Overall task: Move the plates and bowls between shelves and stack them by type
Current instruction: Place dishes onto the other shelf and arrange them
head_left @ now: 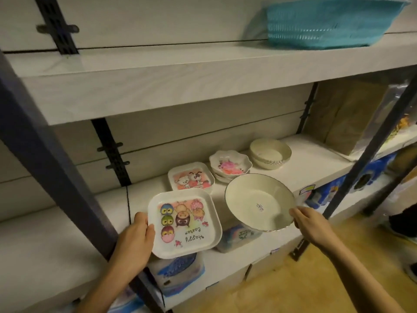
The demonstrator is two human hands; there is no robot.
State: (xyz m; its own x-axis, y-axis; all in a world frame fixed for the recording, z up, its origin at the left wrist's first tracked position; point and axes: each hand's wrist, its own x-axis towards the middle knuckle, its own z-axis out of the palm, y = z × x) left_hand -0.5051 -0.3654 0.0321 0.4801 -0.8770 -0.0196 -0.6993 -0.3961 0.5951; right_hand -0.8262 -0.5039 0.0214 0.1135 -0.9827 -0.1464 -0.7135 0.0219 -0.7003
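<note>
My left hand [135,238] grips the left edge of a square white plate [184,222] printed with cartoon chicks and "Happy Easter", held over the front of the middle shelf [316,168]. My right hand [312,224] pinches the near right rim of a large cream bowl [259,201] with a dark rim and a sticker inside, held tilted above the shelf edge. On the shelf behind stand a stack of square cartoon plates [191,177], a stack of flower-shaped dishes [230,166] and a stack of small cream bowls [270,153].
The upper shelf [135,68] carries a teal plastic basket [327,23] at the right. A brown package [347,114] stands at the middle shelf's right end. Dark metal posts [45,154] frame the shelves. Boxes and packs [180,272] sit on the lower shelf and floor.
</note>
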